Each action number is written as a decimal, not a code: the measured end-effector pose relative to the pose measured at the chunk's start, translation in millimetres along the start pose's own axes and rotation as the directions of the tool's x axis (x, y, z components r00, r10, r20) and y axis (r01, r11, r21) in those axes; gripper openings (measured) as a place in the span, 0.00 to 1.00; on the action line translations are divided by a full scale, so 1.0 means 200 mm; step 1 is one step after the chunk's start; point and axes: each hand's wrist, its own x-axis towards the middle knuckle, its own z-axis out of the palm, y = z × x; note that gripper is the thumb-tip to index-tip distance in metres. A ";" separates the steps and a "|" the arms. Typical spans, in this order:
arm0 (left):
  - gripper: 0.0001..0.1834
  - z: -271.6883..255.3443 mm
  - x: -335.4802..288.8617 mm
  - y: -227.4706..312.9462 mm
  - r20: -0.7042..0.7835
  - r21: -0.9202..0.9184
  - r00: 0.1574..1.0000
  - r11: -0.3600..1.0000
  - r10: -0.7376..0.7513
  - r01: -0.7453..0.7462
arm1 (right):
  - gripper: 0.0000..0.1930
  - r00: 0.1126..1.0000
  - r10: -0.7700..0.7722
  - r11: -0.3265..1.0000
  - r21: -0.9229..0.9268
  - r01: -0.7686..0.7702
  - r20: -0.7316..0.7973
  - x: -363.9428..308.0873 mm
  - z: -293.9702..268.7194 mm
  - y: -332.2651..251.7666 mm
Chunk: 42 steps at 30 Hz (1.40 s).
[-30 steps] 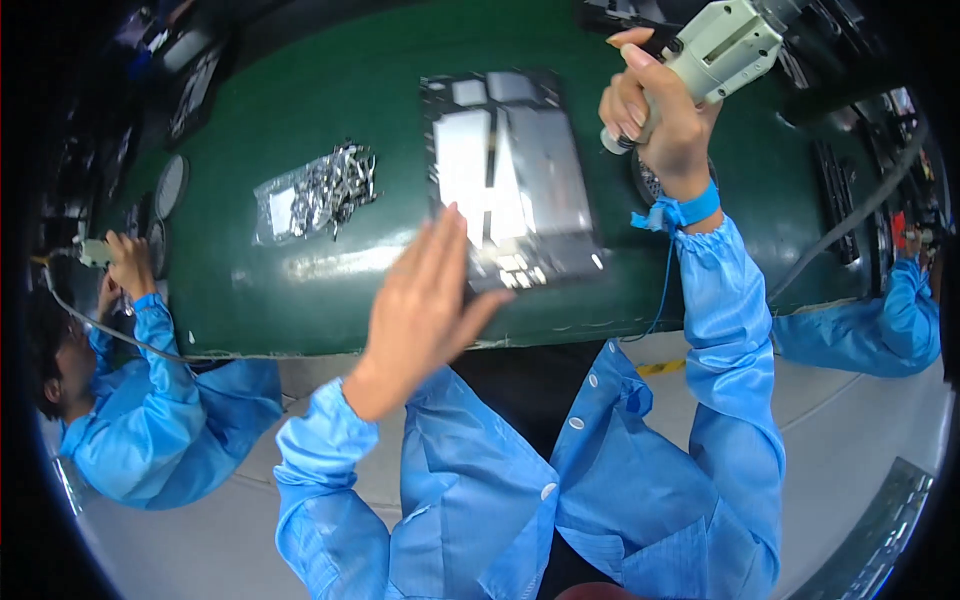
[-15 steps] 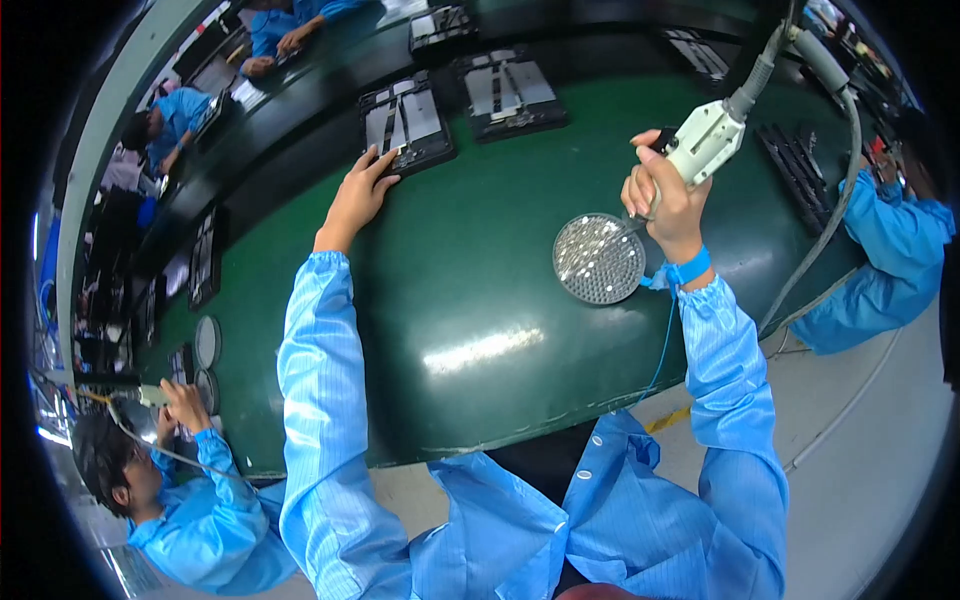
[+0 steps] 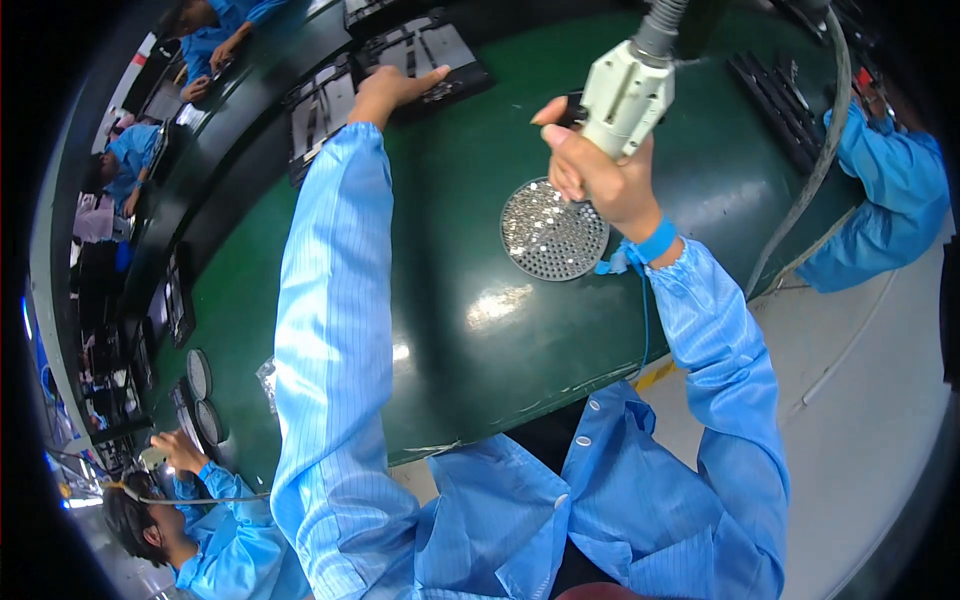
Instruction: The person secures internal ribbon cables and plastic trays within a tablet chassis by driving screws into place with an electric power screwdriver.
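My right hand point(image 3: 605, 175) is wrapped around a white electric screwdriver point(image 3: 627, 95) hung from a grey corrugated hose. The tool's lower end is hidden by my fingers. Just below that hand is a round screw tray point(image 3: 555, 240), perforated and scattered with small shiny screws. My left hand point(image 3: 392, 92) reaches to the far side, where two flat black-framed electronic units lie side by side. Its thumb stretches over the right unit point(image 3: 450, 52); its other fingers lie near the left unit point(image 3: 310, 118), partly hidden. Whether they grip an edge is unclear.
A blue wrist strap point(image 3: 658, 240) with a thin cord circles my right wrist. Dark slotted strips point(image 3: 775, 110) lie at the far right of the green table point(image 3: 440, 350). A grey cable point(image 3: 815, 180) hangs there. Co-workers in blue sit on both sides. Round dishes point(image 3: 199, 375) stand at left.
The view has shifted. My left hand has moved from the left unit's near edge to the right unit. My right hand still holds the screwdriver at the screw tray.
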 end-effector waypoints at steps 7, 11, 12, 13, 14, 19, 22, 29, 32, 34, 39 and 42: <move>0.54 0.02 -0.01 0.14 0.125 -0.600 0.989 0.788 -0.075 0.136 | 0.06 1.000 0.000 0.999 -0.041 0.000 -0.006 -0.03 -0.07 0.01; 0.37 -0.10 0.06 -0.21 -0.204 -0.737 0.977 0.666 -0.060 -0.112 | 0.06 0.999 -0.018 0.999 0.044 0.015 0.051 -0.04 0.08 0.01; 0.36 -0.13 0.06 -0.27 -0.223 -0.580 0.973 0.811 -0.063 -0.080 | 0.06 0.999 -0.005 0.998 0.067 0.001 0.047 -0.04 0.10 0.02; 0.28 -0.05 -0.03 -0.05 -0.322 -0.606 0.943 0.783 -0.082 -0.139 | 0.06 1.000 -0.018 1.000 -0.015 0.018 -0.004 -0.05 0.01 0.03; 0.20 0.01 -0.23 0.20 -0.418 -0.623 0.902 0.756 -0.105 -0.201 | 0.06 0.998 -0.016 0.998 -0.062 0.012 -0.061 -0.07 -0.10 0.04; 0.23 -0.14 -0.95 -0.06 -0.589 -0.755 0.806 0.398 -0.060 -0.522 | 0.07 0.997 -0.078 0.995 -0.063 0.077 -0.017 -0.06 0.00 0.04; 0.36 0.07 -1.34 -0.29 -0.459 -0.778 0.885 0.514 -0.075 -0.361 | 0.13 0.997 -0.074 0.982 -0.170 0.077 0.024 -0.08 -0.02 0.06; 0.37 0.30 -2.12 -0.31 -0.136 -0.934 0.956 0.356 -0.259 -0.037 | 0.16 0.984 -0.062 0.994 -0.082 0.077 0.169 -0.06 -0.01 0.09; 0.26 0.27 -2.14 -0.44 -0.328 -0.384 0.939 0.923 -0.102 -0.034 | 0.17 0.989 0.009 1.000 -0.004 -0.008 0.147 -0.10 0.00 0.09; 0.14 0.23 -2.03 -0.61 -0.530 -0.238 0.844 0.970 -0.083 -0.054 | 0.17 0.987 0.000 1.000 -0.002 0.001 0.159 -0.11 0.01 0.08; 0.24 0.00 -1.70 -1.10 -0.338 -0.119 0.903 0.963 -0.267 0.240 | 0.16 0.981 -0.002 1.000 0.013 -0.001 0.194 -0.12 0.03 0.10; 0.25 0.06 -1.61 -1.24 -0.092 -0.260 0.958 0.935 -0.273 0.242 | 0.15 0.981 0.025 1.000 0.010 -0.027 0.191 -0.14 0.07 0.13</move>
